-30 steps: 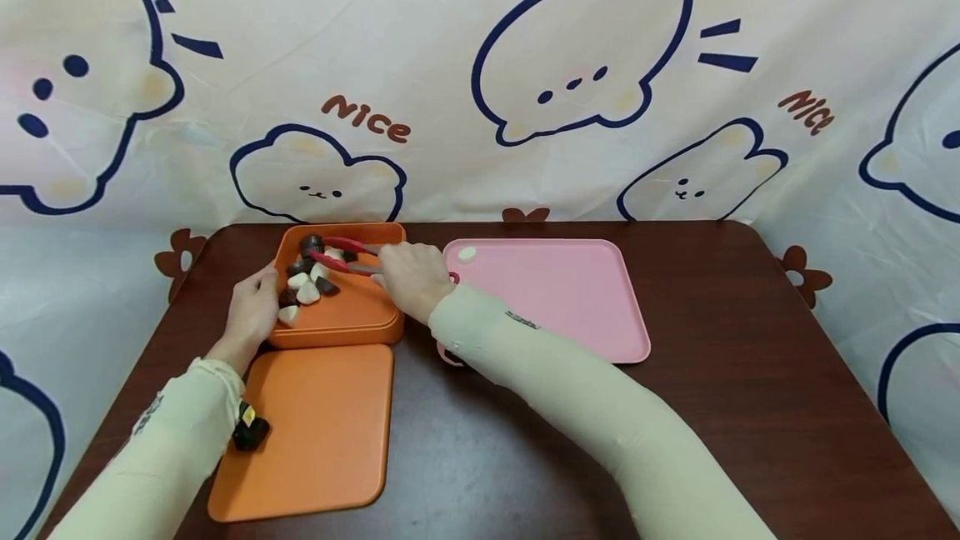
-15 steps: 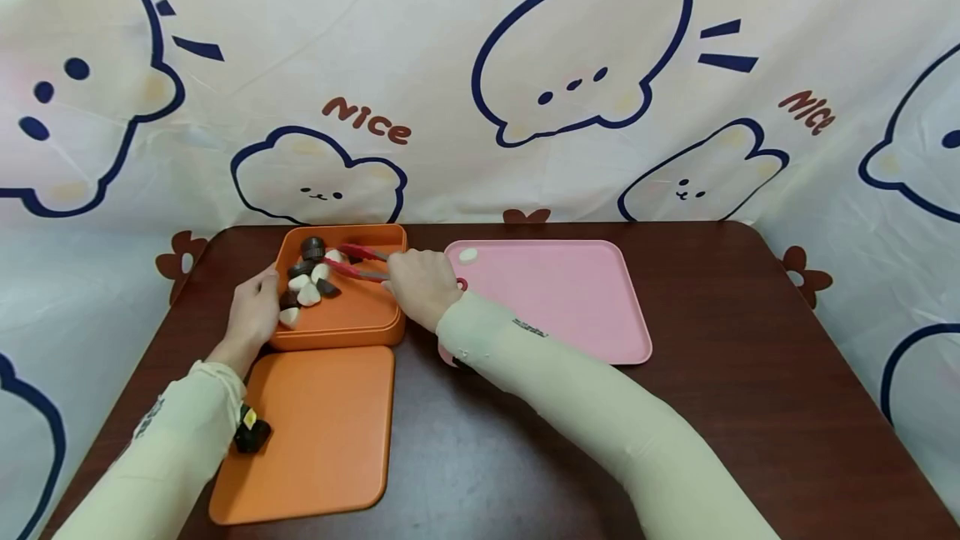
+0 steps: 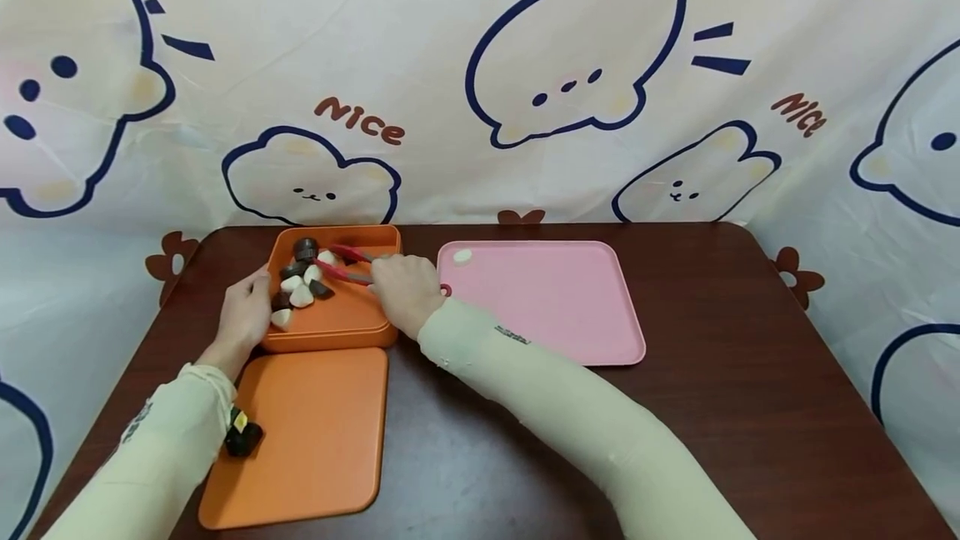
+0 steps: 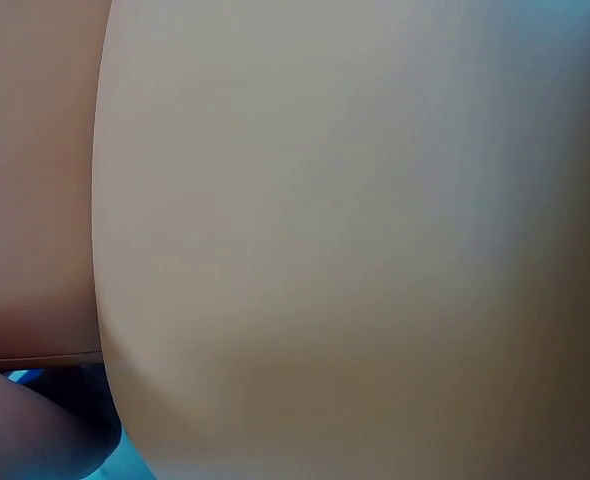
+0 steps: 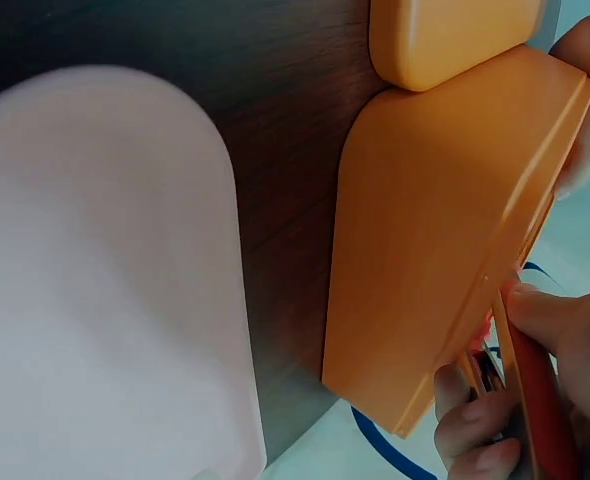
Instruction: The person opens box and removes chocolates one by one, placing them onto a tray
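My left hand (image 3: 245, 315) grips the left side of an orange box (image 3: 352, 311) at the table's back left. Inside the box lie several small chunks, some white (image 3: 302, 297), others dark brown (image 3: 306, 248). My right hand (image 3: 405, 290) holds red-tipped tongs (image 3: 345, 276) over the box, their arms spread apart beside the chunks. Whether the tips touch a chunk, I cannot tell. In the right wrist view, thumb and fingers close round the tongs (image 5: 535, 410) above the box's wall (image 5: 425, 220). Orange surfaces nearly fill the left wrist view.
An orange lid (image 3: 307, 440) lies in front of the box. To the right is a pink tray (image 3: 547, 307) with a small pale oval (image 3: 462, 256) at its back left corner. A patterned cloth (image 3: 442, 182) hangs behind the table.
My right hand and the tongs have drawn slightly rightward and nearer to me relative to the box. The left hand keeps its grip on the box. The chunks appear unmoved.
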The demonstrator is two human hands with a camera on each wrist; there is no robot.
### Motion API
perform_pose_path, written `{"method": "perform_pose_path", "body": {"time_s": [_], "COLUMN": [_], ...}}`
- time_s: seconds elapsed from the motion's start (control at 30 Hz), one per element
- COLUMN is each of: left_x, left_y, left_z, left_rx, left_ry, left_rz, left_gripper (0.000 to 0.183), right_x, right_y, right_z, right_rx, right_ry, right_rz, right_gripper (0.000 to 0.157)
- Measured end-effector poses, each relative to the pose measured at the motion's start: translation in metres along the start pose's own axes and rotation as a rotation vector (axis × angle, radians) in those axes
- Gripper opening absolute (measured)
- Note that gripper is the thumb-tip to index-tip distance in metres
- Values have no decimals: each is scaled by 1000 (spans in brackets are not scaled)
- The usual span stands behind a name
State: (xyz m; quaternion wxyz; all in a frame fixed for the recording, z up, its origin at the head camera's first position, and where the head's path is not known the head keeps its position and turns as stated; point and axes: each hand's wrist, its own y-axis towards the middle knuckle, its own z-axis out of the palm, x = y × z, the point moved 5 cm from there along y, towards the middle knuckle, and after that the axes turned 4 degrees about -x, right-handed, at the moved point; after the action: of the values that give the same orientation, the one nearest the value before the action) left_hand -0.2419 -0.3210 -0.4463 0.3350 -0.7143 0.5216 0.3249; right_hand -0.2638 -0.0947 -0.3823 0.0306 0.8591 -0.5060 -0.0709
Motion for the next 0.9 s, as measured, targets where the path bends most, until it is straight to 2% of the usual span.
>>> {"method": "perform_pose_path", "body": {"time_s": [0.37, 0.9], "left_x": [-1, 2], "left_y": [2, 1], "left_z": [0, 0], "left_rx": [6, 9], "left_ry": [-9, 5], "left_rz": [-2, -17], "left_gripper": [63, 63], "right_x": [5, -13], "right_y": [4, -13], "right_z": [-3, -11], "right_rx": [-45, 53], "right_ry": [-54, 12], "right_rz": [4, 8], "right_gripper": [26, 29]}}
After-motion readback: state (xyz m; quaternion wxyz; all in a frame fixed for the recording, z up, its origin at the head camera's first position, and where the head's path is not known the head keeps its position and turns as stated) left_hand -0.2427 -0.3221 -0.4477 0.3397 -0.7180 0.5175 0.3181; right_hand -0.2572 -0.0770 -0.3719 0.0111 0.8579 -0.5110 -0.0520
